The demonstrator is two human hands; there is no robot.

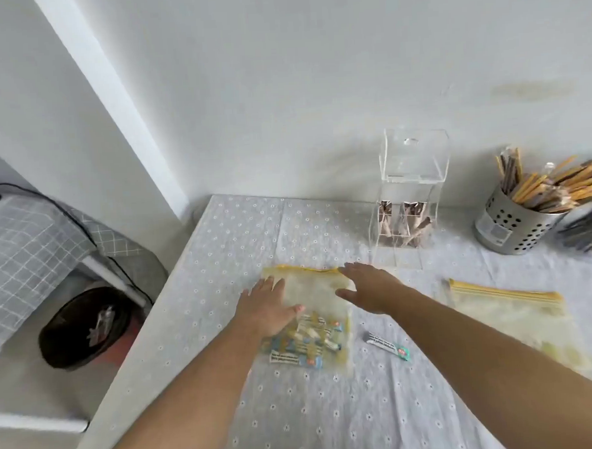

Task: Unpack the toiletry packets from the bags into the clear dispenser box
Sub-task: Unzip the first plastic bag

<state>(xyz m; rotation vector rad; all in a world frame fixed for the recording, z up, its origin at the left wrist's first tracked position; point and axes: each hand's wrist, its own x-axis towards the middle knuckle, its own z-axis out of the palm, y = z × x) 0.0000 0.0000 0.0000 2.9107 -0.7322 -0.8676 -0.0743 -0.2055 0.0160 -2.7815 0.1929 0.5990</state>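
Note:
A clear zip bag [311,288] with a yellow seal lies flat on the table, several small toiletry packets [304,344] bunched in its near end. My left hand [268,308] rests flat on the bag's left side, fingers spread. Over the bag's far right corner, by the seal, my right hand [370,285] hovers open. One loose packet [386,345] with a green tip lies to the right of the bag. A second zip bag [512,312] lies further right. The clear dispenser box [410,197] stands at the back with its lid up and brown packets inside.
A perforated metal cup [514,223] full of wrapped sticks stands at the far right by the wall. The table [332,411] has a pale flowered cloth; its left edge drops to a dark bin [84,331] on the floor. A checked grey cover [21,252] lies at left.

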